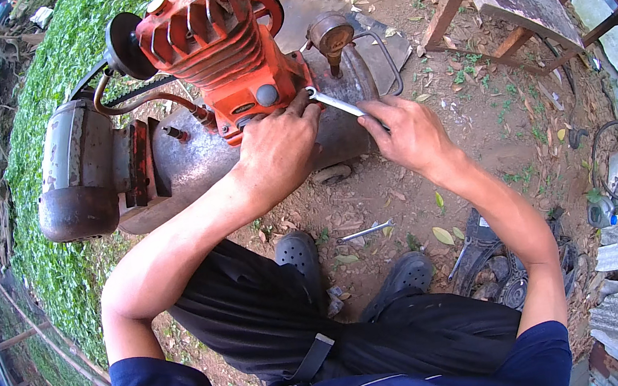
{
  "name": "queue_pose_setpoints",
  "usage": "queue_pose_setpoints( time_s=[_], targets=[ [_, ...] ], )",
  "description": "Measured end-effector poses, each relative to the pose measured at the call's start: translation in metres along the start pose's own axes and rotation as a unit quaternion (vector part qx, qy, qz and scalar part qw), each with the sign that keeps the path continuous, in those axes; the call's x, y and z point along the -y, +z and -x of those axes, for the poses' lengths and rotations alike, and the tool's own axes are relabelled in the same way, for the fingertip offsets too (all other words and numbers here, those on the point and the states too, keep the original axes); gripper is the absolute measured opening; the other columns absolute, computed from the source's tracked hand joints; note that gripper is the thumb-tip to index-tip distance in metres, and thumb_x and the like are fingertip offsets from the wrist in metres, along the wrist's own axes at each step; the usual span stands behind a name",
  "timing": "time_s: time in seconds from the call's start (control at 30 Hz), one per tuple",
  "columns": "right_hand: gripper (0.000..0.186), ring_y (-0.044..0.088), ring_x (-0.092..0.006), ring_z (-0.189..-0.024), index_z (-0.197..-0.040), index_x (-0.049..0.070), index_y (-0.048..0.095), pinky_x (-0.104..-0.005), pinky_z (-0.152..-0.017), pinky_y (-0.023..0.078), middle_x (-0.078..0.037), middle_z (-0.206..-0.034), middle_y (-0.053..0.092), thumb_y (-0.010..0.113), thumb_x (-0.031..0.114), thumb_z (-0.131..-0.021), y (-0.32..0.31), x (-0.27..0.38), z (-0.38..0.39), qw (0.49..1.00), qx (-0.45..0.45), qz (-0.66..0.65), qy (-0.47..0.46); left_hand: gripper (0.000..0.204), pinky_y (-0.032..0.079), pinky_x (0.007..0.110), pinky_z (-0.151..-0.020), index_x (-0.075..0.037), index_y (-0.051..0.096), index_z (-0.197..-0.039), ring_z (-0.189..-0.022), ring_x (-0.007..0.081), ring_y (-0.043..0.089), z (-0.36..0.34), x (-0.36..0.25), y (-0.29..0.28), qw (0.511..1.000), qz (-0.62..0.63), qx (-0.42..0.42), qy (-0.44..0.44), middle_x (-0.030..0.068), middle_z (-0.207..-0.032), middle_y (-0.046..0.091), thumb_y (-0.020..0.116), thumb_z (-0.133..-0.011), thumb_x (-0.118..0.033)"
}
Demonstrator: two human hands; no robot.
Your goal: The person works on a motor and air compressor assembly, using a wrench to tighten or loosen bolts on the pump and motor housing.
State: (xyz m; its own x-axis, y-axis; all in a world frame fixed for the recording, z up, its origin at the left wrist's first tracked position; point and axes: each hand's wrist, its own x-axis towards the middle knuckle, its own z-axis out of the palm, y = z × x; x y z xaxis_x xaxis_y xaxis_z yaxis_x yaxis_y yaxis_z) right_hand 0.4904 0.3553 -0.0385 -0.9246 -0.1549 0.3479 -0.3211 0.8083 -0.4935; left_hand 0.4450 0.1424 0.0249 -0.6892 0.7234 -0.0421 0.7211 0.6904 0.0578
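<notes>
Metal tank (203,158), bearing the red pump (228,55) on top and the gray motor (78,157) at left. The left hand (279,142) lies against the pump's base; whether its grip is clamped cannot be told. The right hand's (412,134) grip is closed around one end of the wrench (340,104), which slants up and leftward to the base's right corner, its ring end nearer the left fingertips.

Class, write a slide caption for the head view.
Left hand at a red compressor pump, right hand gripping a wrench.
</notes>
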Motion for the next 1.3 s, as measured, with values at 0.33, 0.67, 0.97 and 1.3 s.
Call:
queue_pose_setpoints(
  time_s=[0.33,0.67,0.97,1.3],
  targets=[
    [0.032,0.064,-0.0235,-0.06,-0.114,0.006,0.064,-0.0357,-0.048,0.051,-0.007,-0.075,0.059,0.066,0.02,-0.084,0.007,-0.011,0.007,0.975,-0.007,0.191,-0.114,0.044,0.056,0.04,-0.077,-0.002,0.052,-0.115,-0.104,0.031,0.062,-0.013,-0.007,0.013,0.999,-0.053,-0.004,-0.012,0.0165,-0.124,0.055,0.069,-0.079,-0.022],
    [0.043,0.057,-0.0263,-0.098,-0.112,0.006,0.06,-0.0408,-0.087,0.044,-0.01,-0.101,0.058,0.069,0.028,-0.076,0.005,-0.001,-0.002,0.94,-0.042,0.339,-0.004,0.054,0.036,0.043,-0.106,-0.004,0.048,-0.127,-0.124,0.0317,0.047,-0.045,0.003,0.052,0.984,-0.047,-0.093,0.146,0.0152,-0.129,0.051,0.065,-0.082,-0.028],
    [0.051,0.051,-0.0367,-0.12,-0.12,0.002,0.055,-0.0513,-0.102,0.039,-0.016,-0.118,0.056,0.067,0.029,-0.079,0.001,-0.002,-0.009,0.959,0.089,0.251,0.096,0.043,0.04,0.045,-0.099,-0.005,0.053,-0.112,-0.113,0.0315,0.054,-0.055,0.007,0.067,0.98,-0.014,-0.126,0.155,0.0144,-0.121,0.056,0.065,-0.082,-0.033],
    [0.043,0.055,-0.033,-0.115,-0.111,0.003,0.058,-0.0488,-0.1,0.038,-0.014,-0.108,0.062,0.066,0.024,-0.075,-0.011,-0.006,-0.008,0.938,0.158,0.308,0.024,0.035,0.045,0.043,-0.092,-0.006,0.057,-0.108,-0.109,0.0326,0.056,-0.073,0.0,0.078,0.985,-0.027,-0.122,0.123,0.0158,-0.115,0.056,0.062,-0.084,-0.031]
  ],
)
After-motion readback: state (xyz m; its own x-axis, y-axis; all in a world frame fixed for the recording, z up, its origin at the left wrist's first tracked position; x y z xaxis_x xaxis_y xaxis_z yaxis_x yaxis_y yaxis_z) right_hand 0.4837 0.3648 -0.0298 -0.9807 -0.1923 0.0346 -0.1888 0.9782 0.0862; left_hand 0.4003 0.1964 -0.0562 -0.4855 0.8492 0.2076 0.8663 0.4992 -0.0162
